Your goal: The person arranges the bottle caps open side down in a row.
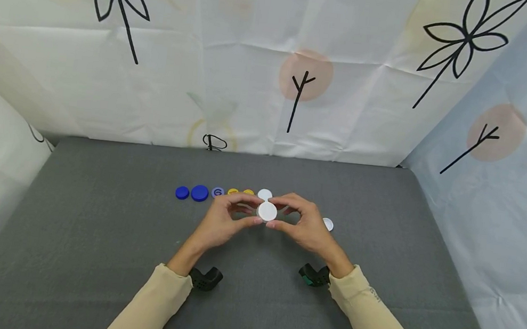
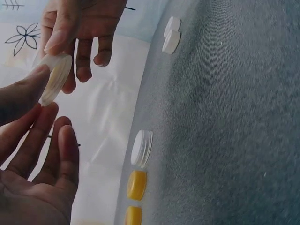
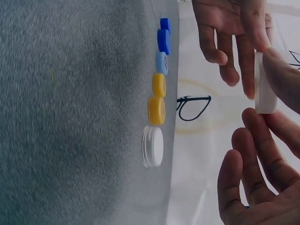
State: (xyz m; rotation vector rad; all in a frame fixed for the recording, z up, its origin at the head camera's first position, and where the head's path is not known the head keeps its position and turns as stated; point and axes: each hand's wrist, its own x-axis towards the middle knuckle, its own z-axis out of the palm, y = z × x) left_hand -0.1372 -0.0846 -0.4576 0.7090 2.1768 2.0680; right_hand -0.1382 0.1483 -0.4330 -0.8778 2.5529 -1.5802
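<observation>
In the head view, my left hand [image 1: 219,223] and right hand [image 1: 307,228] pinch one white round cap [image 1: 267,211] between thumbs and forefingers, raised above the table. The left wrist view shows the ridged side of this held cap [image 2: 59,79], while the other fingers spread apart from it. Just behind the hands, another white cap [image 1: 264,193] lies on the table, ending a row. Beside it in that row are two yellow caps [image 3: 157,110], a light blue cap [image 3: 161,63] and two dark blue caps [image 1: 200,193].
Two small white caps [image 2: 172,42] lie together on the table to the right; my right hand partly covers them in the head view. Grey cloth covers the table [image 1: 90,253]. White patterned fabric [image 1: 251,99] hangs behind and at both sides.
</observation>
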